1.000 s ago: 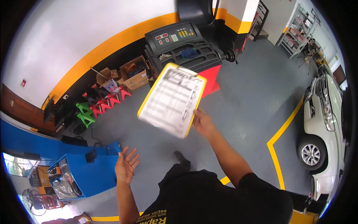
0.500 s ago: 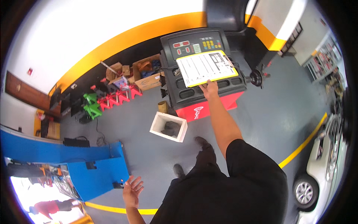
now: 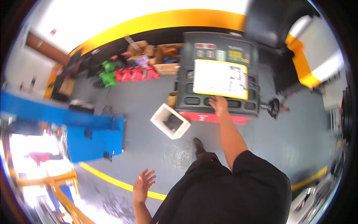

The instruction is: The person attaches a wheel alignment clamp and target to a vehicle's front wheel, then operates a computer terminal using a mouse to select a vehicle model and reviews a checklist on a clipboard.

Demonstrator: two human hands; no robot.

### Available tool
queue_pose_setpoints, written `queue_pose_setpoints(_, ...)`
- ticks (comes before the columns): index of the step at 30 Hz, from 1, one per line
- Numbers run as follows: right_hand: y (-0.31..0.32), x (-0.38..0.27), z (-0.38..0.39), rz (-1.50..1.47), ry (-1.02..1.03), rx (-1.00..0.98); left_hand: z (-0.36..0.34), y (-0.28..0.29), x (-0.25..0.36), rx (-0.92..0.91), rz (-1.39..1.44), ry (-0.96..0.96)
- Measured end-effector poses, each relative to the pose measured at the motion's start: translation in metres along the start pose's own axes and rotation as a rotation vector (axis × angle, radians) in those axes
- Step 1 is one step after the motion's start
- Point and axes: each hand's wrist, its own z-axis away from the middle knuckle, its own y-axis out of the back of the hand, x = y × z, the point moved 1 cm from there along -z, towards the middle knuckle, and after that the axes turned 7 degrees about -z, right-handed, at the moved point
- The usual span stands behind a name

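Observation:
My right hand [image 3: 219, 105] reaches forward to the tray top of a wheel balancer [image 3: 192, 101]. Its fingers, a little apart, rest by a tray pocket just below the near edge of a clipboard [image 3: 214, 79]. This yellow-edged board carries white printed sheets and lies flat across the machine's tray, under the control panel [image 3: 220, 52]. Whether my fingertips touch the board is blurred, but no grip on it shows. Low on the left, my left hand [image 3: 143, 185] hangs over the floor with its fingers spread, holding nothing.
A white open box [image 3: 164, 118] with dark contents stands before the machine, beside a brown cylinder [image 3: 172, 99]. Red jack stands [image 3: 136, 74], green stands [image 3: 108, 78] and cardboard boxes [image 3: 166, 68] line the wall. The balancer's shaft [image 3: 274, 107] juts right. Blue equipment [image 3: 95, 138] stands left.
My view has turned and blurred, so the machine sits further right and more level. My right hand now lies slightly nearer than the clipboard's edge. My left hand stays spread.

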Motion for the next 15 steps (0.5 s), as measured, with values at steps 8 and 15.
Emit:
queue_pose_setpoints(8, 0.087, -0.033, -0.038, 0.325, -0.133, -0.161, 0.130, -0.015, -0.091, 0.368, 0.238, -0.092)
queue_pose_setpoints(15, 0.049, 0.005, -0.047, 0.759, -0.127, -0.108, 0.254, -0.112, -0.290, 0.649, 0.578, -0.051)
